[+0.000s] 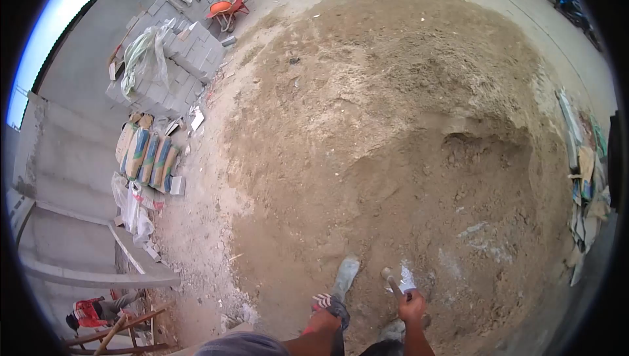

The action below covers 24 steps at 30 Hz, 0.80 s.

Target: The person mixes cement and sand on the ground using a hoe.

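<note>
My right hand (412, 307), at the bottom of the view, is closed around a wooden handle (392, 281), whose rounded end points away from me. Whatever the handle is fixed to cannot be made out. Just beyond that hand lies a whitish patch (407, 277) that I cannot identify. My left hand (335, 310) rests by my dark trouser leg, next to a small striped patch (322, 300); its fingers do not show clearly. A pale, dusty boot (346, 274) stands on the large sand pile (367, 192), with another boot (394, 330) partly hidden nearer me.
Stacked grey blocks (187, 55) and an orange-red wheelbarrow (227, 7) stand at the upper left. Several paper sacks (147, 156) lie below them. A person in red (90, 313) bends near wooden poles at lower left. Boards and bags (583, 172) line the right; a motorcycle (573, 7) stands farther back.
</note>
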Each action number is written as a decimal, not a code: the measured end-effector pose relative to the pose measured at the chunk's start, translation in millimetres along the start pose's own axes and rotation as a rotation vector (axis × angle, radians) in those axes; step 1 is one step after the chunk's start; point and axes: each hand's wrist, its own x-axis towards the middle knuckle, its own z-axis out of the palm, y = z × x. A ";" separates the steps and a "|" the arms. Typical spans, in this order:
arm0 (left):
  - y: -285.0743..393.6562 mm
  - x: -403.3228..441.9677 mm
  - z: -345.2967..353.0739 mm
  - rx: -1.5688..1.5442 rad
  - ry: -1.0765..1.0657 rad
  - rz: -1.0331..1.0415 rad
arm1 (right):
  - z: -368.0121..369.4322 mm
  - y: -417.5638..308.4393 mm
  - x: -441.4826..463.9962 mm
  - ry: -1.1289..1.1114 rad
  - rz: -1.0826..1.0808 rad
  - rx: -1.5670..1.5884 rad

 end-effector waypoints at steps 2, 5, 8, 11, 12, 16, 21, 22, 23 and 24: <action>3.0 -19.1 -29.2 -0.054 -0.035 -0.032 | -1.3 -1.0 3.1 -0.009 -0.013 -0.012; 1.7 -15.1 -24.8 -0.040 0.027 -0.028 | -0.1 -1.5 1.2 -0.023 0.015 0.020; 0.7 -14.4 -27.5 -0.071 -0.016 -0.044 | 0.1 -3.0 1.1 -0.027 0.009 0.006; -5.4 -2.9 -20.8 -0.082 -0.135 -0.026 | -4.1 -8.6 2.3 -0.021 -0.014 -0.010; -5.6 -2.3 -19.0 -0.072 -0.101 -0.040 | -5.2 -11.0 1.9 -0.019 -0.021 -0.006; -6.6 -0.2 -12.6 -0.051 -0.046 -0.069 | -6.9 -15.4 2.0 -0.041 0.002 -0.024; -8.2 7.9 -3.5 -0.042 -0.032 -0.072 | -3.4 -7.5 4.1 -0.051 0.046 -0.039; -9.0 9.0 -2.7 -0.043 -0.035 -0.066 | -3.1 -7.9 3.9 -0.049 0.042 -0.041; -9.7 9.4 -2.1 -0.044 -0.037 -0.059 | -3.9 -10.3 3.9 -0.046 0.039 -0.042; -10.1 9.9 -0.8 -0.041 -0.038 -0.061 | -5.0 -11.4 3.2 -0.042 0.038 -0.043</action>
